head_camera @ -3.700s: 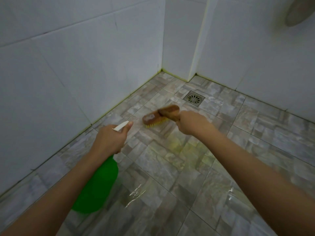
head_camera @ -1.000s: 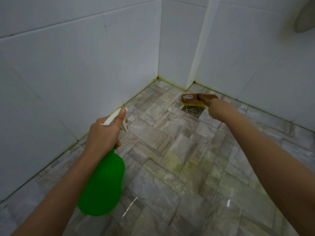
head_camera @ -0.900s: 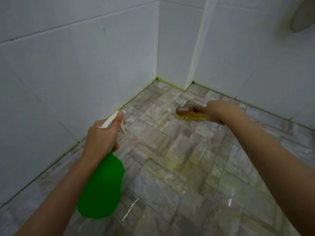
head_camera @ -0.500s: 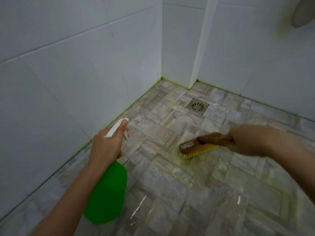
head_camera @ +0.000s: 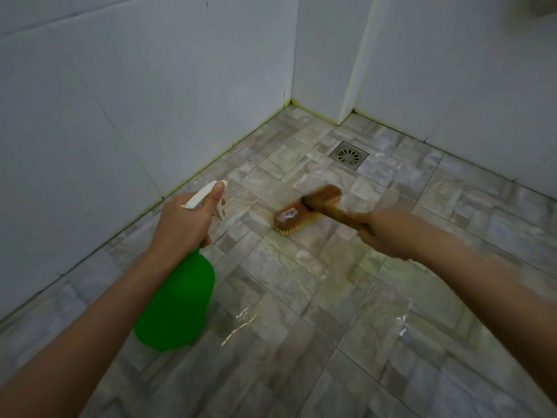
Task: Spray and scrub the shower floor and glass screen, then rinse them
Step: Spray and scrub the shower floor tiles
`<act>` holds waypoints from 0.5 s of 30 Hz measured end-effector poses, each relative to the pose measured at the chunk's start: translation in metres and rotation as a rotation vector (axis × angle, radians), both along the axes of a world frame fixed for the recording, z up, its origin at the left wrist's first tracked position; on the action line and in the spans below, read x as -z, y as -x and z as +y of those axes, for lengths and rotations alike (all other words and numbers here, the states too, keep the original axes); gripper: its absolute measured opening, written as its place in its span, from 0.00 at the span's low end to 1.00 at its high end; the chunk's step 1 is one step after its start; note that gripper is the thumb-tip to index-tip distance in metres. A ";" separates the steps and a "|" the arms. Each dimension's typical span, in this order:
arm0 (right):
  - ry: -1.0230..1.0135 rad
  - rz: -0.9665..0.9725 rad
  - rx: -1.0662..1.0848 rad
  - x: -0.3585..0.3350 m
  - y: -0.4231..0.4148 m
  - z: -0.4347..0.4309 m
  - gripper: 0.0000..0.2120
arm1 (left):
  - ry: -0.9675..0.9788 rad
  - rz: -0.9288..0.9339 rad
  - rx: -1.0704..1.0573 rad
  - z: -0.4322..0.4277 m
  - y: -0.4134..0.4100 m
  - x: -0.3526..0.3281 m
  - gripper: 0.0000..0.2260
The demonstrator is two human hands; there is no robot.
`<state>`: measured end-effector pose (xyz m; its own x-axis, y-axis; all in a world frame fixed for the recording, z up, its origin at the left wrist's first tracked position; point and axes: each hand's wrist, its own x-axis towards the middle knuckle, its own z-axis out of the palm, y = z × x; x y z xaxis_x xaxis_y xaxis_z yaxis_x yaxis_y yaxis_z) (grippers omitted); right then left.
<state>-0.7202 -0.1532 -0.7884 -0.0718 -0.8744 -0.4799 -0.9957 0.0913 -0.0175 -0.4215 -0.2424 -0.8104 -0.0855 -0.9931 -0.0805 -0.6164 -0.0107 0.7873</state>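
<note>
floor (head_camera: 286,300) of grey tile runs from near to the far corner, with wet glints on its near part and a yellowish patch (head_camera: 355,263) mid-way. brush (head_camera: 304,211) rests bristles-down on the tile at the patch's far-left edge, just left of the right hand (head_camera: 388,233) and a little farther off. its head lies near-left to far-right, and the handle slants back near-right into that hand, whose fingers are curled tight round it, though blur hides how each one lies. drain (head_camera: 348,153) is beyond the brush, apart from it. left hand (head_camera: 184,224), by the left wall (head_camera: 120,116), wraps the neck of the green bottle (head_camera: 177,306), one finger laid along the white spray head. a pull near-right would likely carry the bristles across the patch. no glass screen shows.
</note>
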 end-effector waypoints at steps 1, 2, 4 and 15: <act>-0.010 -0.023 0.003 -0.004 0.002 -0.003 0.20 | -0.001 -0.006 -0.010 0.003 -0.002 0.001 0.32; -0.047 -0.028 -0.011 -0.013 0.002 -0.003 0.19 | 0.003 -0.020 -0.022 0.006 -0.004 0.001 0.32; -0.118 0.007 -0.060 -0.027 -0.007 0.003 0.17 | 0.008 -0.052 -0.020 0.011 -0.009 0.001 0.31; -0.048 0.069 -0.157 -0.031 -0.102 -0.055 0.16 | 0.003 -0.050 -0.093 0.020 -0.050 -0.007 0.28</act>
<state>-0.6178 -0.2077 -0.7576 0.0295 -0.8535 -0.5203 -0.9965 -0.0660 0.0518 -0.3717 -0.2227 -0.8033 0.0113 -0.9968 -0.0796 -0.6517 -0.0677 0.7554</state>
